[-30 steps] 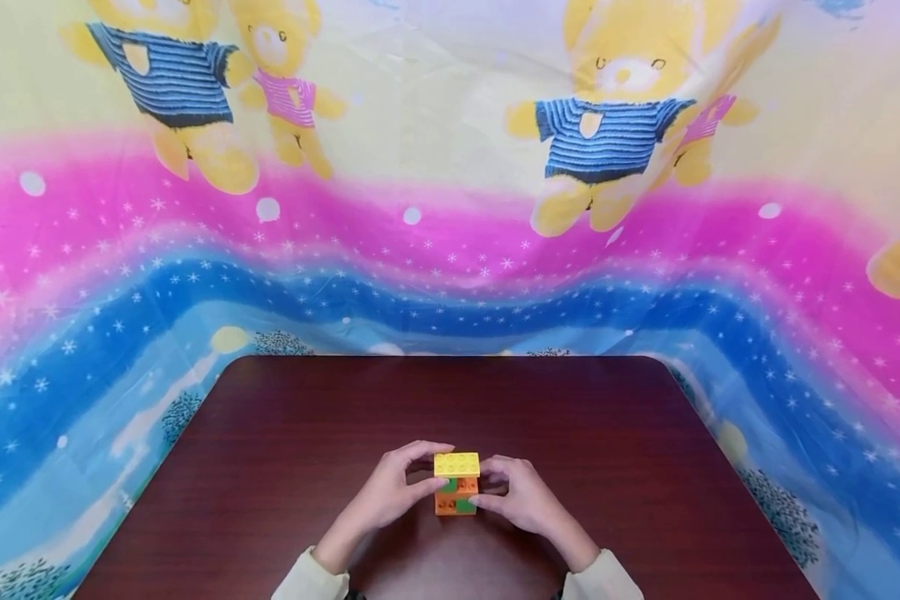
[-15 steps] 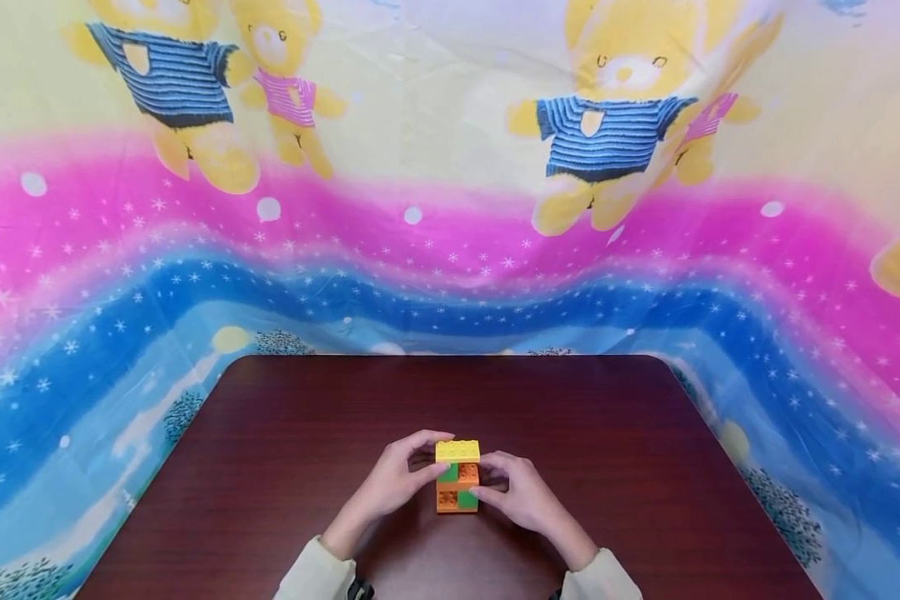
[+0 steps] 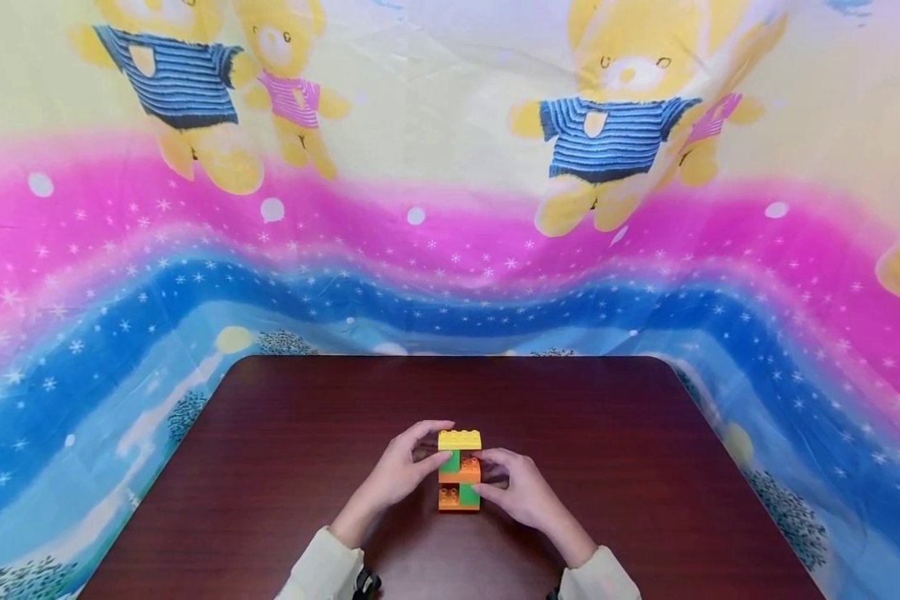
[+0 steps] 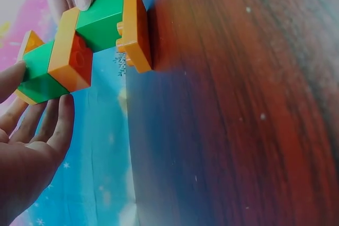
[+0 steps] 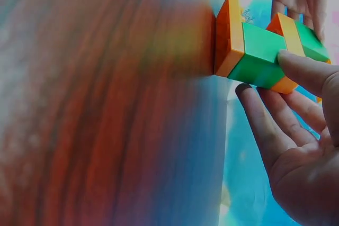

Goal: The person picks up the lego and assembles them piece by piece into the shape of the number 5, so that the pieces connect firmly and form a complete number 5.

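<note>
A stack of toy building bricks stands near the table's front middle. From the bottom up it has an orange plate (image 3: 448, 507), a green block (image 3: 468, 493), another orange plate (image 3: 451, 477), a second green block (image 3: 453, 459) and a yellow plate (image 3: 459, 440) on top. My left hand (image 3: 401, 467) pinches the upper green block, thumb in front and fingers behind. With its thumb on the lower green block (image 5: 259, 43), my right hand (image 3: 523, 490) grips the stack from the right. Whether the bottom plate touches the table, I cannot tell.
The dark red-brown table (image 3: 307, 408) has rounded far corners and reflects the stack. Behind and around it hangs a cloth (image 3: 435, 242) printed with bears and snowflakes.
The stack's top has moved up and away in the head view, while its bottom has barely shifted; more of its front shows. My left hand has risen with it. Both hands keep hold.
</note>
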Demonstrator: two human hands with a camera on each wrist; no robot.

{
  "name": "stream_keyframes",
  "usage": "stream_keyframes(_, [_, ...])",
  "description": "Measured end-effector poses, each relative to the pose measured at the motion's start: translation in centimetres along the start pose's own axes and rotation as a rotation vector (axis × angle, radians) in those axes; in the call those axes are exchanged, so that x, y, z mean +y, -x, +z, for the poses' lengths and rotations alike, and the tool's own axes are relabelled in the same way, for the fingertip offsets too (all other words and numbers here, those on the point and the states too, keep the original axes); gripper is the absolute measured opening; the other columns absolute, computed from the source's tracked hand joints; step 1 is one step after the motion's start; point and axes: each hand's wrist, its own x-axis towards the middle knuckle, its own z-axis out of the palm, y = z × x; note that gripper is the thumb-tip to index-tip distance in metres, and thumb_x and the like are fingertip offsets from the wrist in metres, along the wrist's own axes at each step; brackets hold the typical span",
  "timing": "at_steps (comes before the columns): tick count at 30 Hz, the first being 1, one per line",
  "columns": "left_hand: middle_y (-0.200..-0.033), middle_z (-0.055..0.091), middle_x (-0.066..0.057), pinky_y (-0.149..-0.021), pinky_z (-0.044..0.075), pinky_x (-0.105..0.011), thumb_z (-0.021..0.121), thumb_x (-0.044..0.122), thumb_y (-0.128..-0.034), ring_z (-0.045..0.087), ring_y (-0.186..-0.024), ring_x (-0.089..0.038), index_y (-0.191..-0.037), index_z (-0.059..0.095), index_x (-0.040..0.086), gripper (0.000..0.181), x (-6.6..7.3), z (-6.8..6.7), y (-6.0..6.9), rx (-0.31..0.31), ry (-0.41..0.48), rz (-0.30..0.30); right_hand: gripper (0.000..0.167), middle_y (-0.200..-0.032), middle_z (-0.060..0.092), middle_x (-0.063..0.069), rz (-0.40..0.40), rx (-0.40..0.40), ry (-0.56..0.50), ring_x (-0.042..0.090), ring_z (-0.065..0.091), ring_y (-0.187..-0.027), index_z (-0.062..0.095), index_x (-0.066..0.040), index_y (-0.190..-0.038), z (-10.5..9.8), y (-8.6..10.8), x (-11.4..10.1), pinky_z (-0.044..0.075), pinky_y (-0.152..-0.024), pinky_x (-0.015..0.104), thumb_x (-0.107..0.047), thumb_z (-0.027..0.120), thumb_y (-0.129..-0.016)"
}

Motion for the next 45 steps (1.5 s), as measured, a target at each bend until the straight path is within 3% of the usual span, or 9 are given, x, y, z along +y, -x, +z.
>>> stream_keyframes(10, [-0.14, 0.058, -0.007, -0.096, 0.059, -0.045, 0.077, 0.007, -0.0925, 0.066, -0.119, -0.03, -0.148, 0.053, 0.028, 0.064, -0.8, 0.0, -0.3, 0.007, -0.032, 0.006, 0.046, -0.125, 0.071, 0.014, 0.014, 0.004, 0.0, 0.02, 0.075, -0.098, 0.065, -0.006, -0.135, 0.0, -0.3, 0.2, 0.063, -0.085, 0.036, -0.022, 0.078, -0.094])
stream_keyframes(16, [-0.139, 0.058, -0.008, -0.097, 0.059, -0.05, 0.077, 0.005, -0.0916, 0.066, -0.12, -0.032, -0.146, 0.055, 0.029, 0.063, -1.0, -0.1, -0.5, 0.004, -0.037, -0.011, 0.047, -0.129, 0.069, 0.014, 0.03, -0.005, 0.002, 0.021, 0.075, -0.099, 0.064, -0.006, -0.138, 0.0, -0.6, 0.1, 0.063, -0.085, 0.036, -0.021, 0.076, -0.096])
stream_keyframes(27, [-0.144, 0.056, -0.009, -0.096, 0.06, -0.04, 0.075, 0.007, -0.0938, 0.065, -0.122, -0.031, -0.148, 0.054, 0.03, 0.063, -1.6, -0.1, -0.9, 0.004, -0.029, -0.054, 0.065, -0.132, 0.064, 0.017, 0.07, -0.062, -0.085, 0.028, 0.072, -0.108, 0.054, -0.01, -0.15, -0.2, -0.6, 0.0, 0.063, -0.083, 0.033, -0.015, 0.081, -0.091])
stream_keyframes(32, [-0.149, 0.054, -0.009, -0.096, 0.06, -0.039, 0.074, 0.008, -0.0953, 0.063, -0.126, -0.033, -0.15, 0.052, 0.028, 0.063, -1.9, -0.1, -1.1, 0.004, -0.015, -0.077, 0.078, -0.143, 0.055, 0.017, 0.104, -0.101, -0.123, 0.028, 0.069, -0.111, 0.049, -0.015, -0.154, 0.1, -0.4, 0.0, 0.063, -0.085, 0.035, -0.01, 0.085, -0.085])
stream_keyframes(38, [-0.155, 0.05, -0.01, -0.095, 0.06, -0.038, 0.072, 0.009, -0.0971, 0.06, -0.13, -0.035, -0.152, 0.049, 0.029, 0.063, -2.3, 0.0, -1.3, 0.009, -0.02, -0.089, 0.085, -0.142, 0.054, 0.017, 0.116, -0.127, -0.105, 0.028, 0.068, -0.109, 0.046, -0.015, -0.156, 0.2, -0.5, -0.1, 0.063, -0.084, 0.037, -0.004, 0.087, -0.082])
stream_keyframes(45, [-0.157, 0.046, -0.013, -0.095, 0.06, -0.041, 0.073, 0.008, -0.0962, 0.059, -0.132, -0.037, -0.155, 0.046, 0.029, 0.068, -2.7, 0.1, -1.3, 0.003, -0.016, -0.097, 0.084, -0.145, 0.053, 0.018, 0.106, -0.113, -0.061, 0.028, 0.069, -0.108, 0.045, -0.014, -0.156, 0.4, -0.7, 0.0, 0.063, -0.083, 0.036, -0.007, 0.086, -0.083])
